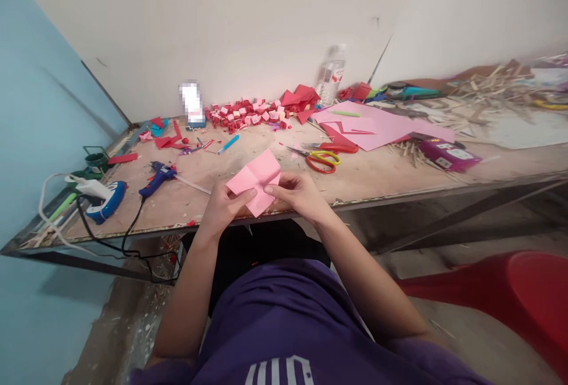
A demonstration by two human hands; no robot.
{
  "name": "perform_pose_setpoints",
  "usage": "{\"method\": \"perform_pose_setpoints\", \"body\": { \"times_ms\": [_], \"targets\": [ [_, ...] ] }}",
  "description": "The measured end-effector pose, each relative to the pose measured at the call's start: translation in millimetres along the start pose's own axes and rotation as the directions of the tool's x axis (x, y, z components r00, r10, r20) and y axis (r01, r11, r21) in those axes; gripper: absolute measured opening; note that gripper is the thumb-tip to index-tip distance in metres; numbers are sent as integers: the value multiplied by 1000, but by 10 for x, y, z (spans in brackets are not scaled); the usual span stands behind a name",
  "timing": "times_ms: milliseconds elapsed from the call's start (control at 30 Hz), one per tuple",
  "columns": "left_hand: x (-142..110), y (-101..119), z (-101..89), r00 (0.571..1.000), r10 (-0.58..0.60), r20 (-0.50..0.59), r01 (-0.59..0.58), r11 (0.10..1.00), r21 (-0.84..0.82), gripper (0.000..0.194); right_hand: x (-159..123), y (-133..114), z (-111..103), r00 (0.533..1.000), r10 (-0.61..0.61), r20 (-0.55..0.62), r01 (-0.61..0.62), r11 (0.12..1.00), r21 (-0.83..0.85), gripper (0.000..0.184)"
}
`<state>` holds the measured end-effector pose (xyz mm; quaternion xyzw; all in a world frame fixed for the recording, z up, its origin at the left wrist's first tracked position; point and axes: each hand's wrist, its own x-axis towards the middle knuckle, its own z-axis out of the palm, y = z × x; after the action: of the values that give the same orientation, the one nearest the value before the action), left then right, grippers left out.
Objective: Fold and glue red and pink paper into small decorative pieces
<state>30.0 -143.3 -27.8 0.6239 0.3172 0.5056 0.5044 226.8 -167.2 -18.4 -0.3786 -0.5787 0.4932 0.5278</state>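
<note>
A creased piece of pink paper (258, 175) is held between both hands, just over the table's front edge. My left hand (225, 203) grips its lower left side, thumb on top and fingers beneath. On the right side, my right hand (299, 193) pinches it the same way. Fold lines cross the paper near its middle. Scissors (323, 160) with yellow and red handles lie open a little beyond my right hand. A blue glue gun (157, 178) rests on the table to the left of my left hand.
Small red and pink paper cubes (248, 114) are heaped along the wall beside a propped phone (191, 104). Pink sheets (377, 122), a water bottle (332, 74) and a purple packet (449, 153) are to the right. A blue power socket (106, 204) with cables sits left.
</note>
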Motion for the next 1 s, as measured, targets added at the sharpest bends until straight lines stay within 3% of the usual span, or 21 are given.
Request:
{"method": "perform_pose_setpoints", "body": {
  "times_ms": [200, 533, 733, 1000],
  "targets": [
    [7, 0, 24, 1000, -9, -9, 9, 999, 54, 33, 15, 80, -32, 999, -7, -32, 6, 999, -53, 37],
    [8, -13, 36, 999, 43, -32, -41, 998, 57, 31, -15, -20, 49, 997, 82, -9, -82, 996, 41, 40],
    [-13, -7, 48, 992, 96, -82, -80, 981, 179, 30, -21, -6, 37, 995, 100, -3, -100, 995, 20, 38],
    [-14, -6, 18, 990, 90, -105, -78, 991, 113, 29, -53, -24, 6, 997, 75, 31, -74, 997, -12, 34]
  ]
}}
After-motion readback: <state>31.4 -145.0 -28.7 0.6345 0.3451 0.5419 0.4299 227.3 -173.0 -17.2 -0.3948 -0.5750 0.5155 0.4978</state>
